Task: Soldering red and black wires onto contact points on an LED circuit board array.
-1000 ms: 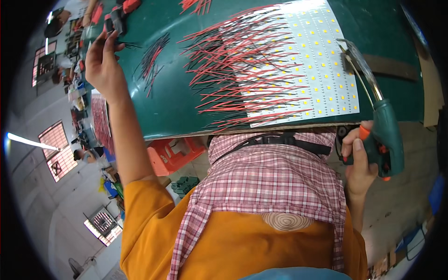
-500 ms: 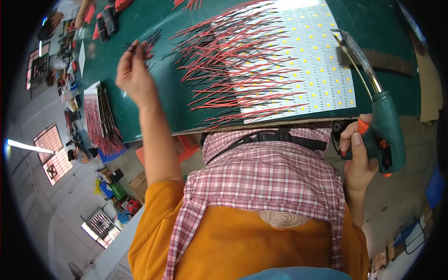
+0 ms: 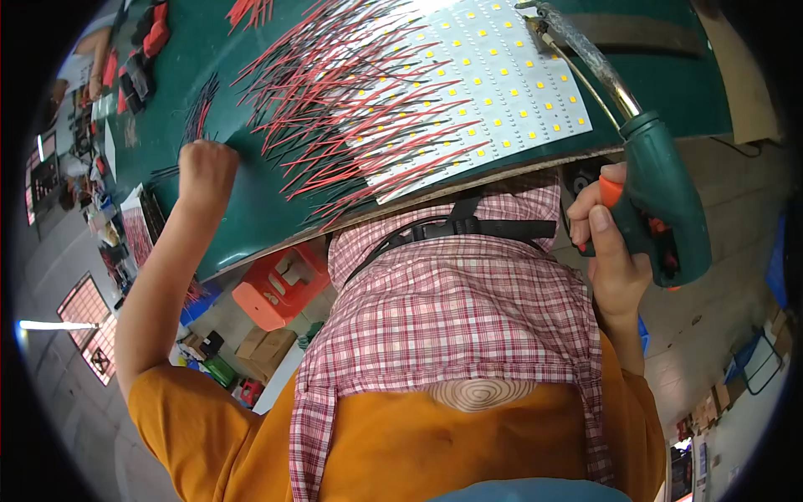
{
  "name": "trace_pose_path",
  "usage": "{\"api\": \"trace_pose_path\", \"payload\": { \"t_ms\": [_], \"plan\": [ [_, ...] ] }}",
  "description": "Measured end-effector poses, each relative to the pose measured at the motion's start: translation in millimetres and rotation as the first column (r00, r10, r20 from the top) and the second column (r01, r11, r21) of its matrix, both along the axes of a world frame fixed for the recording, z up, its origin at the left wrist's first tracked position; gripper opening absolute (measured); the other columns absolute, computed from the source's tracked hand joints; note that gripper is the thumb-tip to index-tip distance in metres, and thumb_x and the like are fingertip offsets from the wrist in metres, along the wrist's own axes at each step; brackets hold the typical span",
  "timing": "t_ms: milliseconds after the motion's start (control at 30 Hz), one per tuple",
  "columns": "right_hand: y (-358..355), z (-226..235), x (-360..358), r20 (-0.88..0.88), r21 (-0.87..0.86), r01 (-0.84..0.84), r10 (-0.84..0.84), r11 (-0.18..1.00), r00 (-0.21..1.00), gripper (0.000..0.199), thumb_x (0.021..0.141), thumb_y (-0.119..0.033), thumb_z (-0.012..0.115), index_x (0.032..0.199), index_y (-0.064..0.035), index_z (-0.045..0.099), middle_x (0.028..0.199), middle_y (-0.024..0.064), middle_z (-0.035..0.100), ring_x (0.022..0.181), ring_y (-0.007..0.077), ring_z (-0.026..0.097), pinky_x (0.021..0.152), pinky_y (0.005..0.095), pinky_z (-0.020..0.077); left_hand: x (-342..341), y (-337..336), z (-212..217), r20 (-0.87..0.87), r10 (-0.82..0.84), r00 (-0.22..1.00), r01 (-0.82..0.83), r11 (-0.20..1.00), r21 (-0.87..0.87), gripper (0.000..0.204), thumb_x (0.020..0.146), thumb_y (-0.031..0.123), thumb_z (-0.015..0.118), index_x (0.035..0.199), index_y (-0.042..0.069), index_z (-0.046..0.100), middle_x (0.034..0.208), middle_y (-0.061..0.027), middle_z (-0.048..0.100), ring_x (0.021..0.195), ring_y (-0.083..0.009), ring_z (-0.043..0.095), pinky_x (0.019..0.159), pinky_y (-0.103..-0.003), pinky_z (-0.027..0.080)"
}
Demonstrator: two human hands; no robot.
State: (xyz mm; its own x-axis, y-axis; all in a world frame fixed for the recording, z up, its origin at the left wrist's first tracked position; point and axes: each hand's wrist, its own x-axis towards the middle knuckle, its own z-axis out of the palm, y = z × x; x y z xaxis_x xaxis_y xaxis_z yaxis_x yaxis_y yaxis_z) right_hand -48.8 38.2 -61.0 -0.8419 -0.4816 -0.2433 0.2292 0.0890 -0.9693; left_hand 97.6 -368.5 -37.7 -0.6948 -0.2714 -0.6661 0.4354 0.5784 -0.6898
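My left hand (image 3: 207, 174) is closed, low over the green table, its fingertips turned away from view. Thin black and red wires (image 3: 201, 109) fan out from the far side of its fingers, and a few dark ends poke out on the left. My right hand (image 3: 617, 243) grips a green soldering gun (image 3: 669, 192) with orange parts, at the table's front edge. Its metal tip and thin feed tube reach over the far right part of a white LED panel (image 3: 510, 100) with yellow chips. Many red and black wires (image 3: 335, 109) lie across the panel's left side.
A bundle of red wires (image 3: 136, 230) hangs at the table's left end. Dark and red rolls (image 3: 138, 79) lie at the far left, near another person's arm (image 3: 99, 63). An orange-red bin (image 3: 280, 289) stands below the front edge. A dark bar (image 3: 636, 33) lies behind the gun.
The view has shifted, so the panel sits farther left and higher. My left hand has come lower and turned knuckles-up. My right hand keeps its grip on the soldering gun.
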Motion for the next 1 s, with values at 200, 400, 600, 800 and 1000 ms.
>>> {"api": "trace_pose_path", "payload": {
  "t_ms": [200, 400, 600, 800, 1000],
  "plan": [
    [36.3, -4.2, 15.3, 0.124, -0.076, -0.095, 0.103, 0.993, 0.987, 0.036, 0.087, -0.011, 0.053, 0.120, -0.0011, 0.044, 0.079, 0.0112, 0.057, 0.060, 0.0102, 0.047, 0.056, 0.0247, 0.0415, -26.4, 61.9, 60.9, -0.500, 0.488, 0.715, -0.108, 0.785, 0.611, 0.013, 0.078, 0.005, 0.056, 0.085, 0.008, 0.067, 0.080, -0.0104, 0.062, 0.076, -0.0269, 0.062, 0.063, -0.035, 0.049],
    [56.8, -11.5, 17.8, 0.112, -0.022, -0.289, 0.289, 0.957, 0.951, 0.032, 0.081, -0.004, 0.055, 0.112, 0.0025, 0.052, 0.081, 0.0085, 0.060, 0.069, 0.0127, 0.052, 0.066, 0.0278, 0.0439, -62.0, 177.7, 2.7, -0.663, 0.421, 0.619, 0.479, 0.467, 0.743, 0.030, 0.065, 0.008, 0.061, 0.095, 0.006, 0.066, 0.076, -0.0013, 0.059, 0.068, -0.0170, 0.053, 0.055, -0.028, 0.043],
    [59.0, -10.1, 23.8, 0.136, 0.029, -0.358, 0.351, 0.933, 0.926, 0.023, 0.081, -0.001, 0.054, 0.104, 0.0022, 0.054, 0.081, 0.0081, 0.061, 0.073, 0.0138, 0.055, 0.069, 0.0279, 0.0454, -70.8, 194.5, -24.3, -0.695, 0.514, 0.503, 0.569, 0.408, 0.714, 0.020, 0.066, 0.006, 0.063, 0.086, 0.008, 0.065, 0.074, 0.0006, 0.059, 0.072, -0.0169, 0.056, 0.065, -0.031, 0.042],
    [55.8, -9.3, 33.9, 0.360, -0.112, -0.068, 0.104, 0.991, 0.927, 0.014, 0.080, -0.002, 0.059, 0.094, 0.0011, 0.059, 0.082, 0.0086, 0.064, 0.076, 0.0136, 0.060, 0.072, 0.0265, 0.0488, -70.6, 195.0, -35.2, -0.702, 0.500, 0.507, 0.590, 0.393, 0.705, 0.017, 0.068, 0.006, 0.064, 0.084, 0.007, 0.065, 0.073, -0.0006, 0.058, 0.069, -0.0172, 0.057, 0.069, -0.032, 0.044],
    [62.7, -7.8, 26.6, -0.066, 0.329, -0.401, 0.445, 0.855, 0.893, 0.014, 0.076, -0.001, 0.064, 0.090, -0.0021, 0.062, 0.077, 0.0043, 0.066, 0.071, 0.0152, 0.064, 0.065, 0.0245, 0.0508, -69.6, 195.4, -39.8, -0.730, 0.494, 0.472, 0.631, 0.389, 0.671, 0.013, 0.069, 0.009, 0.062, 0.081, 0.006, 0.063, 0.071, -0.0009, 0.055, 0.066, -0.0166, 0.054, 0.070, -0.032, 0.045]
  ]
}}
